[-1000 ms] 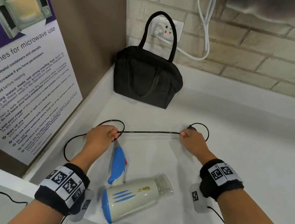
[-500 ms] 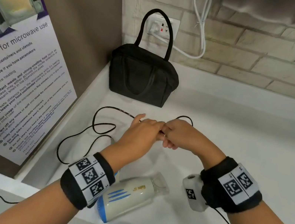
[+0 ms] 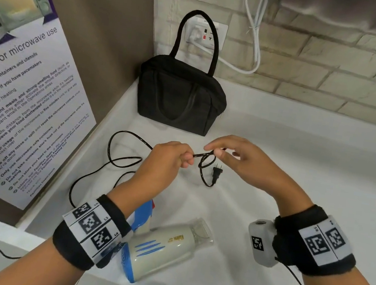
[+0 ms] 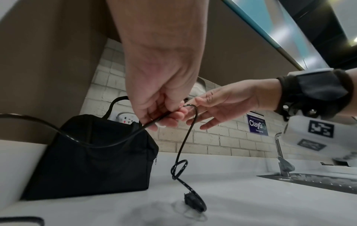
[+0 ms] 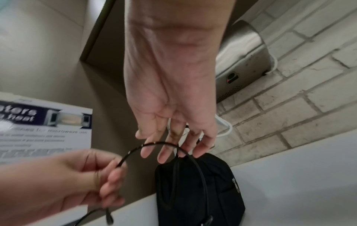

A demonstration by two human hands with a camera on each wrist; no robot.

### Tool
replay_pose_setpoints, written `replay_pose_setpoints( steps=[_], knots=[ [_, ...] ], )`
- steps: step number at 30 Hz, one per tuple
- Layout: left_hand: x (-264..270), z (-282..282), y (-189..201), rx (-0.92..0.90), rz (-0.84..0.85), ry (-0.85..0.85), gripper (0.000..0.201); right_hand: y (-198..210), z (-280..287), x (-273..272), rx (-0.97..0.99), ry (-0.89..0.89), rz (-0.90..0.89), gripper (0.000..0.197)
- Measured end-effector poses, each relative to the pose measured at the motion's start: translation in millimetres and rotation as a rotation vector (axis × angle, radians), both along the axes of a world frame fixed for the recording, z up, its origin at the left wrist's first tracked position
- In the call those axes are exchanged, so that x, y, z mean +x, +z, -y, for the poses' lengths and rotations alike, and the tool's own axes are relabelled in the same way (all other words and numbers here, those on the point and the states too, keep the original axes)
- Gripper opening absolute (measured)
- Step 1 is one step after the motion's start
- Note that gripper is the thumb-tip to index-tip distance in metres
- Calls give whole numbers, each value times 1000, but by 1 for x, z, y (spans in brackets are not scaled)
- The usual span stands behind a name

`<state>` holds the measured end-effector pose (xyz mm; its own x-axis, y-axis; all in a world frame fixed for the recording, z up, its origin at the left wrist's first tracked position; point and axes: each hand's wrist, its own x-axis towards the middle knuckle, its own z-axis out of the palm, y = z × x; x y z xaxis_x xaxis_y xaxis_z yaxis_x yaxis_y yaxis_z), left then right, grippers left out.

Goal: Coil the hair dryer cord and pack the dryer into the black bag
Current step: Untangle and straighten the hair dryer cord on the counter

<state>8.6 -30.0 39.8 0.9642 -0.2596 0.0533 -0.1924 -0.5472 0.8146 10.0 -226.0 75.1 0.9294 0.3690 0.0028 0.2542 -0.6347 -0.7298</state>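
While the left hand (image 3: 166, 161) pinches the black cord (image 3: 114, 162) between thumb and curled fingers above the white worktop (image 3: 300, 176), the right hand (image 3: 243, 161) hovers just beside it with its fingers loosely spread. In the right wrist view those fingers (image 5: 164, 154) are straight and lie against the top of a cord arc; whether they press it or only brush it cannot be told. From the left hand's pinch the cord bends over in a small loop and drops to the worktop, ending in the plug (image 3: 216, 172), which lies below and between the two hands. On the other side the cord trails away to the left in slack curves across the worktop and runs back under the left forearm towards the hair dryer (image 3: 164, 250). The dryer, cream with blue trim, lies on its side at the near edge of the worktop, closer to the person than both hands and touched by neither. The black bag (image 3: 179, 96) stands upright in the far corner against the brick wall, beyond the hands and apart from them, its handle raised in front of a wall socket (image 3: 207, 33). A microwave poster (image 3: 16, 89) leans at the left.
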Motion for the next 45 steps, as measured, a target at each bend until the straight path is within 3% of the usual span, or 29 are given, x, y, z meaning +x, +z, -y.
replay_pose_setpoints(
  steps=[4,12,30,45],
  knots=[
    [-1,-4,3,-41,96,41,27,-11,-9,1,-14,-37,43,23],
    [-7,-14,13,-74,206,66,30,-38,-18,9,0,-143,-83,36],
    [-20,-50,24,-92,237,162,36,-88,-6,27,-47,-330,-237,41],
    [-10,-62,-1,-107,107,282,30,-99,-1,36,-241,-471,-75,33]
  ],
)
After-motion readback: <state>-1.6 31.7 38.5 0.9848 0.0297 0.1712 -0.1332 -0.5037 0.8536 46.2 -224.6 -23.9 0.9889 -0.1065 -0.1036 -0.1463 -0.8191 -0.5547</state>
